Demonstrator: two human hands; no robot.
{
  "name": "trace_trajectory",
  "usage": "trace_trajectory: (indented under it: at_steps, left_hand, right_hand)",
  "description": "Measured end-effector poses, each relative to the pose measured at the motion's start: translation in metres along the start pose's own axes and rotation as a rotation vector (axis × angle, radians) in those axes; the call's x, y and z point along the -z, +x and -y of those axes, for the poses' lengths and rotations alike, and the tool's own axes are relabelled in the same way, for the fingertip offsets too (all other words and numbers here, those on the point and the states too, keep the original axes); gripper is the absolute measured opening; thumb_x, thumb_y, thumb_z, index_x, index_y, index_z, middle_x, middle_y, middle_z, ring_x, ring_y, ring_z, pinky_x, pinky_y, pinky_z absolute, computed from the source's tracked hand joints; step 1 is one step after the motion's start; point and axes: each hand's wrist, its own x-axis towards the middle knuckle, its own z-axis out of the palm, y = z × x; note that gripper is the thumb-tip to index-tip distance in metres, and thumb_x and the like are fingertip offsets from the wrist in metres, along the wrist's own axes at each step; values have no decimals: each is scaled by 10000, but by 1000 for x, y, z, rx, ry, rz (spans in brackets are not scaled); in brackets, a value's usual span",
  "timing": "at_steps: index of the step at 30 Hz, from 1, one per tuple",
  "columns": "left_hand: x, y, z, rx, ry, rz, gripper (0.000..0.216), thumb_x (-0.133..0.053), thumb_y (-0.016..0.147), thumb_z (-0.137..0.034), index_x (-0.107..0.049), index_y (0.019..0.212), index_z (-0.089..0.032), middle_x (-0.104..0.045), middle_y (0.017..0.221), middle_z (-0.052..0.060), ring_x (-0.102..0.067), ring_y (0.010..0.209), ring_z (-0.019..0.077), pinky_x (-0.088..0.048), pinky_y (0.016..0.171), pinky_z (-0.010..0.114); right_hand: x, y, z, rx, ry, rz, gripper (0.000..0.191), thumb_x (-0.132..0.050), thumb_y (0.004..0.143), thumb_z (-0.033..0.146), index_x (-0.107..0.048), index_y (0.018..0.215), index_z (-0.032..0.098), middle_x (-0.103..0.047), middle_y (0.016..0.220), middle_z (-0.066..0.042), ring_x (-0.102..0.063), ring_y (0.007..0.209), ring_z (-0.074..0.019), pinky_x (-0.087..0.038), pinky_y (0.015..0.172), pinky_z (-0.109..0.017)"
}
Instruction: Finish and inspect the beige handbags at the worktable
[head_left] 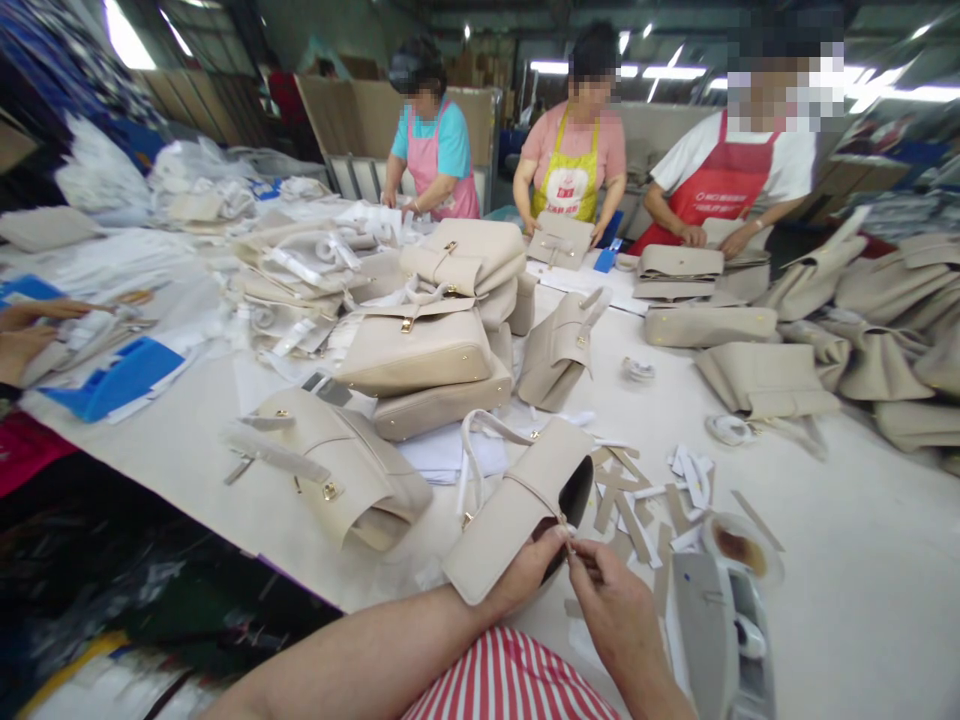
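A beige handbag (pixel 517 500) lies tilted on the table in front of me, its dark inside showing and its loop handle (pixel 466 450) raised at the back. My left hand (pixel 531 572) is closed on the bag's near edge, thumb up by a narrow strap with a small metal fitting. Right beside that thumb, my right hand (pixel 606 585) pinches at the same spot; the small piece between its fingertips is too hidden to name. Another beige handbag (pixel 345 465), with a wrapped handle and gold clasp, rests to the left.
Stacked beige bags (pixel 420 350) rise ahead on the table (pixel 862 560). Cut strips (pixel 637 500), a round dish (pixel 742 545) and a grey tape dispenser (pixel 705 620) lie on the right. Blue holders (pixel 112 380) sit at left near another person's hand (pixel 30 330). Three people work opposite.
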Motion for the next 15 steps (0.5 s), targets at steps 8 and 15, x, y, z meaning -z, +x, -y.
trace_trajectory:
  at_steps: [8, 15]
  left_hand:
    - [1, 0, 1, -24, 46, -58, 301, -543, 791, -486, -679, 918, -250, -683, 953, 26, -560, 985, 250, -308, 986, 367]
    - [2, 0, -1, -8, -21, -32, 302, -529, 790, -493, -673, 905, -253, -680, 968, 11, -550, 1021, 233, -331, 988, 351]
  right_hand:
    - [0, -1, 1, 230, -199, -120, 213, -418, 877, 323, -603, 913, 221, -699, 819, -28, -663, 685, -169, -520, 630, -287]
    - [-1, 0, 3, 288, -280, -174, 243, -397, 894, 329, -598, 856, 199, -685, 749, -23, -645, 624, -149, -463, 576, -252]
